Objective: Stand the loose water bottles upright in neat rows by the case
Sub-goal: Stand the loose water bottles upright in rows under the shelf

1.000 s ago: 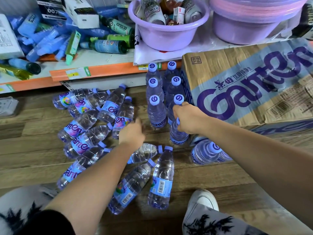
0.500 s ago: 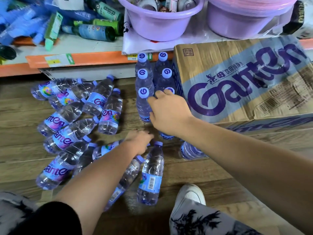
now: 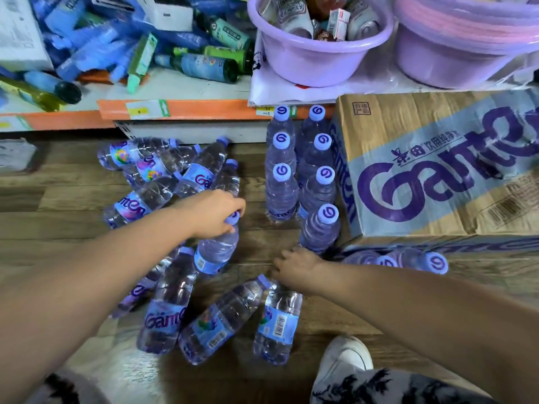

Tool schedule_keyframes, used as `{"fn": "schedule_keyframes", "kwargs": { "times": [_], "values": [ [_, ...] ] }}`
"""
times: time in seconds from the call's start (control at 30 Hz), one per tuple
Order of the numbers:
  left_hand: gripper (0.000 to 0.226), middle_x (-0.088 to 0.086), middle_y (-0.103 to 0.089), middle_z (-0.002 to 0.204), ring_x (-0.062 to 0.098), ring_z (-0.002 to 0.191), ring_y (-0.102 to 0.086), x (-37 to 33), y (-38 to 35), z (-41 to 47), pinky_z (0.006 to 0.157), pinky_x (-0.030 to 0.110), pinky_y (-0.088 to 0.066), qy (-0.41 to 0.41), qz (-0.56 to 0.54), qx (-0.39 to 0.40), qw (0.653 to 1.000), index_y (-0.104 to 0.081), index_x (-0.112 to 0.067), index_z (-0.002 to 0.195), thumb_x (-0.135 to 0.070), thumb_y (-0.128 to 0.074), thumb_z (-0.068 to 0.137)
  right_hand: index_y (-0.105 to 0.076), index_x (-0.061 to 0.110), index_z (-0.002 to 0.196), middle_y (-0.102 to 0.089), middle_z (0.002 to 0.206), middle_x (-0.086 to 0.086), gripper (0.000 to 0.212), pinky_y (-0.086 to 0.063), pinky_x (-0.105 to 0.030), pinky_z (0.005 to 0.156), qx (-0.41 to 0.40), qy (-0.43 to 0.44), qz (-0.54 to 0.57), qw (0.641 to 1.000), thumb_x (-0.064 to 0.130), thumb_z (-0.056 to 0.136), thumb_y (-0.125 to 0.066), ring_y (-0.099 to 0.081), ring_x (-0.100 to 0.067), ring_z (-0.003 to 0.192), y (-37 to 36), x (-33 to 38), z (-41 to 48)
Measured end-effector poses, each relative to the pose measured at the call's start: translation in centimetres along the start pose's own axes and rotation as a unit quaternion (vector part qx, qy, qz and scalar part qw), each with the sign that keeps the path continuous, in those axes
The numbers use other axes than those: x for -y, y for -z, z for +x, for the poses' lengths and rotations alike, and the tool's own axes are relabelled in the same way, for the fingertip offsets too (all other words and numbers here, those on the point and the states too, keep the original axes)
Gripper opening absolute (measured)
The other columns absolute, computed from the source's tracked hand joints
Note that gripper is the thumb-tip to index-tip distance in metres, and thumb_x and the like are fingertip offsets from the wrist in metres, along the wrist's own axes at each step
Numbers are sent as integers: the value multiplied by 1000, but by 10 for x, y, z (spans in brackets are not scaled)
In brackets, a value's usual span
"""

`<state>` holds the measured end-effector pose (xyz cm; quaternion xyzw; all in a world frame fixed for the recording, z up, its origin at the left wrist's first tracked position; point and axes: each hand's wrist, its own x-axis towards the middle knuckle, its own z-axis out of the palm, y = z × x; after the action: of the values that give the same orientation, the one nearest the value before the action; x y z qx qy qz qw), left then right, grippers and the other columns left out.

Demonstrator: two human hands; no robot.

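Starting with the big things, what surrounds the job?

Underfoot a wooden floor (image 3: 73,223); at twelve o'clock a low shop shelf (image 3: 186,107) carrying purple basins (image 3: 315,62); at two o'clock the cardboard case (image 3: 437,170), lying flat.

And the bottles?

Against the case's left side the standing bottles (image 3: 281,196) make two rows: four in the row touching it, three in the outer row. The loose bottles (image 3: 140,205) lie heaped at nine o'clock of those rows, with more at six.

Who has one?

That is the left hand (image 3: 213,214). Its fingers (image 3: 234,204) are curled round the neck of a tilted bottle (image 3: 217,252), its cap (image 3: 233,219) toward one o'clock and its base toward seven. The free place at the front of the outer row lies at three o'clock from those fingers, so I judge that a short carry rightward and then righting it is what comes next.

The other hand?

Nearer that free place, at its five o'clock, the right hand (image 3: 297,266) sits over the neck of a lying bottle (image 3: 278,322) whose long axis runs twelve to six. Whether its fingers have closed I cannot tell.
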<state>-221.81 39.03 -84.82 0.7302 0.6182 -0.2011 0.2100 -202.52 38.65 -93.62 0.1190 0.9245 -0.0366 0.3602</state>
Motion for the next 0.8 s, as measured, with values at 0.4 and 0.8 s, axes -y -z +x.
{"fn": "schedule_keyframes", "kwargs": {
  "times": [0.4,0.8],
  "values": [
    [38,3,-48,119,24,102,-54,22,-5,-11,80,35,-45,67,-65,-38,995,-44,-23,125,-35,-54,90,-43,10,137,-57,131,-12,53,-46,-36,86,179,11,63,982,21,89,-63,-54,-32,120,37,-8,15],
    [38,5,-41,122,27,104,-53,22,1,-38,75,32,-39,31,-44,-24,998,-44,-22,131,-33,-47,95,-56,-3,82,-48,67,-8,27,-53,-30,50,138,-32,313,939,21,89,-65,-52,-19,48,93,-6,-45]
  ]
}}
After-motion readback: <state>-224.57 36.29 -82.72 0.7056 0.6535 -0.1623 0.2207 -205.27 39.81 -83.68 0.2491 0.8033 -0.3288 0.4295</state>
